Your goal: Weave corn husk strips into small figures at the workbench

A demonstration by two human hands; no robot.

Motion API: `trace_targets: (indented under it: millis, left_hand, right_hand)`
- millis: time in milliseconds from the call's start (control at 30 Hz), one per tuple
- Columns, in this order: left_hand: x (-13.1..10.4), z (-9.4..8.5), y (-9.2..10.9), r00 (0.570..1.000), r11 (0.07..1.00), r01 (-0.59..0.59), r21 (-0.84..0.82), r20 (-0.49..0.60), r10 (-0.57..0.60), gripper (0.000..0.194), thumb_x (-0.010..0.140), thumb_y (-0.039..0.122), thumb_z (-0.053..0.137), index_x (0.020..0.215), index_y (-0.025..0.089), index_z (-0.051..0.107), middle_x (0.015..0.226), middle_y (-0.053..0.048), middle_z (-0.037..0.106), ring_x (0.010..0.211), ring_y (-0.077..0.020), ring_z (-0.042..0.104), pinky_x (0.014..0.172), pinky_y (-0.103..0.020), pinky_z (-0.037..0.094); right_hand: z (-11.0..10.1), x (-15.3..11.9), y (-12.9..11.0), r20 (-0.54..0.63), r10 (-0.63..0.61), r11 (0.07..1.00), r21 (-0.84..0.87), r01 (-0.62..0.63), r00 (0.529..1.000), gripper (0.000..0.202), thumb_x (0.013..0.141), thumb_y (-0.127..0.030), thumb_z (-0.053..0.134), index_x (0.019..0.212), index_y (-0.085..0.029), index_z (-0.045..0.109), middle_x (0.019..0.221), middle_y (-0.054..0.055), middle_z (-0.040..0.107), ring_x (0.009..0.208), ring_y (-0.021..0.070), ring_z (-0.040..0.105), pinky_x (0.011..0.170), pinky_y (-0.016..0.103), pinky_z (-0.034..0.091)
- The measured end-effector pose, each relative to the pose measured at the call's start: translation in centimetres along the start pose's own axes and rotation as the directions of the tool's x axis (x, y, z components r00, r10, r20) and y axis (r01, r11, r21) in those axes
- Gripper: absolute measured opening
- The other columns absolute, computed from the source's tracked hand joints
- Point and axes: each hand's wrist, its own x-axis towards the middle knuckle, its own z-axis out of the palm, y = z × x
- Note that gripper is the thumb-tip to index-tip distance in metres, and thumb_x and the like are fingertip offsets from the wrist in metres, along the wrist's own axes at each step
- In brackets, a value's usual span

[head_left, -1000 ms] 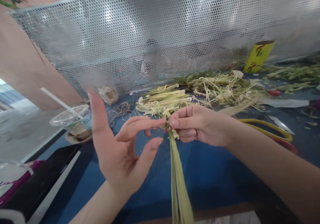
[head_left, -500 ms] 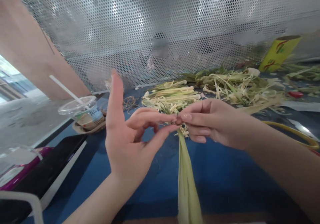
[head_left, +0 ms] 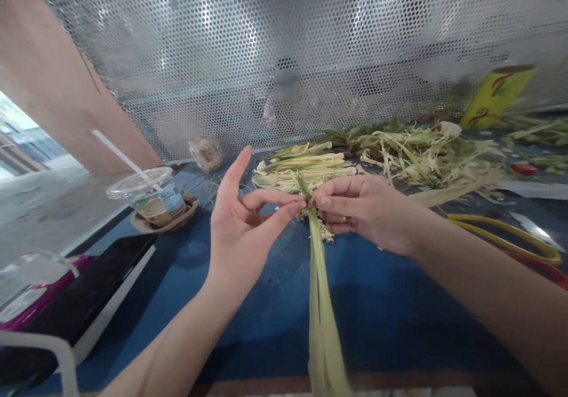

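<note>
A long pale green leaf bundle (head_left: 326, 320) hangs from between my fingertips toward the table's front edge, its short dark green end pointing up. My left hand (head_left: 248, 225) pinches the upper end between thumb and forefinger, with its little-finger side raised. From the other side, my right hand (head_left: 364, 207) grips the same spot with thumb and curled fingers. Both sets of fingertips nearly meet there. Just behind lies a row of trimmed pale stalks (head_left: 306, 169), partly hidden by my hands.
On the blue table (head_left: 275, 314) are a lidded cup (head_left: 155, 202), a black device (head_left: 84, 302), a twine roll (head_left: 205, 152), a heap of leaf scraps (head_left: 421, 154), yellow rings (head_left: 501, 237) and a yellow tube (head_left: 497, 98). Perforated metal sheeting (head_left: 266, 48) stands behind.
My left hand has turned and lowered its raised finger, uncovering the twine roll. Both hands and the bundle have shifted slightly left, and more of the dark green end shows above the fingertips.
</note>
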Motion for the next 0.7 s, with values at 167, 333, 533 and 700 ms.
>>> trace_targets:
  millis: [167,333,533,700]
  left_hand:
    - [0.6,0.2,-0.8,0.957,0.941,0.287,-0.181,0.009,-0.29,0.06,0.061,0.013,0.073,0.114,0.012,0.045,0.058,0.005,0.063,0.044,-0.0048,0.05,0.042,-0.017,0.038]
    - [0.7,-0.1,-1.0,1.0,0.999,-0.027,-0.019,-0.014,0.027,0.054,0.06,0.012,0.074,0.106,0.018,0.045,0.061,0.004,0.067,0.063,-0.0125,0.062,0.059,-0.024,0.046]
    - [0.5,-1.0,-0.4,0.866,0.873,-0.477,0.101,0.225,0.447,0.071,0.059,0.005,0.073,0.118,0.03,0.042,0.062,0.005,0.068,0.072,-0.016,0.058,0.062,-0.029,0.045]
    - [1.0,-1.5,0.0,0.795,0.859,-0.505,0.08,0.429,0.428,0.099,0.056,0.008,0.076,0.135,0.033,0.022,0.086,0.003,0.07,0.082,-0.0156,0.057,0.07,-0.029,0.045]
  right_hand:
    - [-0.4,0.3,0.3,-0.003,-0.029,0.999,-0.021,0.029,1.0,0.015,0.068,-0.026,0.068,0.066,-0.014,0.06,0.056,-0.005,0.04,0.05,0.0029,0.034,0.044,0.017,0.028]
    - [-0.7,0.6,0.6,-0.046,-0.068,0.992,-0.113,0.063,0.997,0.016,0.066,-0.027,0.07,0.07,-0.013,0.063,0.055,-0.005,0.041,0.047,0.0024,0.03,0.042,0.018,0.024]
    - [-0.6,-0.2,-0.5,0.182,0.067,0.997,-0.055,-0.058,0.981,0.01,0.074,-0.02,0.063,0.068,-0.013,0.061,0.049,-0.005,0.046,0.043,0.0028,0.036,0.04,0.017,0.027]
    - [-0.6,-0.5,-0.9,0.304,0.161,0.985,-0.103,-0.136,0.939,0.005,0.074,-0.016,0.061,0.069,-0.014,0.061,0.049,-0.005,0.052,0.042,0.0036,0.044,0.04,0.016,0.034]
